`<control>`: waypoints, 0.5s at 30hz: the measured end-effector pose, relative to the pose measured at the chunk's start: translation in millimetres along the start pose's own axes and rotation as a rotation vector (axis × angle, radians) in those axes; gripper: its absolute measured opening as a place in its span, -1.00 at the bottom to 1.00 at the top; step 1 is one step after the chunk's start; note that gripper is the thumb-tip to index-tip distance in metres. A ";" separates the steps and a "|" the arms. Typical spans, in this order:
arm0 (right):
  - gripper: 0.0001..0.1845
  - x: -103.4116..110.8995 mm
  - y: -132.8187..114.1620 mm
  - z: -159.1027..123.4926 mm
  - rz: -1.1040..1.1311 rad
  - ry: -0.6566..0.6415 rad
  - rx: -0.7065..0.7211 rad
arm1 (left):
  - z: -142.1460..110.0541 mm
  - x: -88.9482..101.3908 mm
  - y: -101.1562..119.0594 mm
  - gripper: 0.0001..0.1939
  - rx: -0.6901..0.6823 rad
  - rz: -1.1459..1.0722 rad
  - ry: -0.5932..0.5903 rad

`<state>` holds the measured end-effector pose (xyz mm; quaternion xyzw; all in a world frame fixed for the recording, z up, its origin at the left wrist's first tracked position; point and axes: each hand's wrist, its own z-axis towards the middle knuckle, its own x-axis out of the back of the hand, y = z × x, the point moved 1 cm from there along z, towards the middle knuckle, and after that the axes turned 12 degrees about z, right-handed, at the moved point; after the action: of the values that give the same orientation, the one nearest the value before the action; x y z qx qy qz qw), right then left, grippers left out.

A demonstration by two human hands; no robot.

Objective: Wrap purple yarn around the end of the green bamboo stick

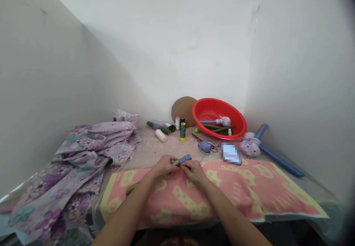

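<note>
My left hand (165, 165) is closed round a green stick whose top end is wrapped in blue-purple yarn (185, 159). The stick's lower end (131, 189) shows beyond my left forearm. Just below the wrapped end, my right hand (194, 172) has its fingers pinched together. A thin strand seems to run from the right hand towards a ball of purple yarn (205, 147), which lies on scissors (213, 148). What the right fingertips hold is too small to see clearly. Both hands are above a pink and yellow towel (222, 190).
Floral fabric (91, 153) is heaped at left. Thread spools, including a green one (182, 131) and a white one (161, 135), stand or lie behind. A red basin (241, 127) leans before a brown disc (183, 109). Blue tubing (280, 160) and a cloth-covered bundle (250, 148) lie right.
</note>
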<state>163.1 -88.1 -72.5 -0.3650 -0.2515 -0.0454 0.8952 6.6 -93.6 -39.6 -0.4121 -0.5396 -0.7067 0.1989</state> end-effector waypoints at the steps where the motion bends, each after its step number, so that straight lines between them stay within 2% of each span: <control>1: -0.82 -0.2 0.9 -0.1 -0.008 0.002 0.002 | 0.4 -1.4 -0.9 -0.67 0.007 0.018 0.013; 5: -0.83 -0.2 2.6 -0.6 -0.088 0.000 0.004 | -0.4 -6.3 -3.6 -0.70 0.022 0.101 0.060; 8: -0.83 1.5 -1.3 -0.7 -0.226 -0.023 0.047 | -2.2 -9.2 -5.0 -0.73 0.016 0.162 0.072; 12: -0.79 6.3 -11.1 2.1 -0.449 -0.069 0.143 | -4.3 -11.4 -6.2 -0.73 0.015 0.200 0.039; 15: -0.78 10.7 -14.2 6.8 -0.498 -0.074 0.178 | -5.9 -11.2 -6.3 -0.72 0.010 0.197 0.003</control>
<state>165.8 -92.7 -54.2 -0.2132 -0.3693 -0.2286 0.8752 6.4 -98.7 -52.7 -0.4609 -0.4999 -0.6816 0.2704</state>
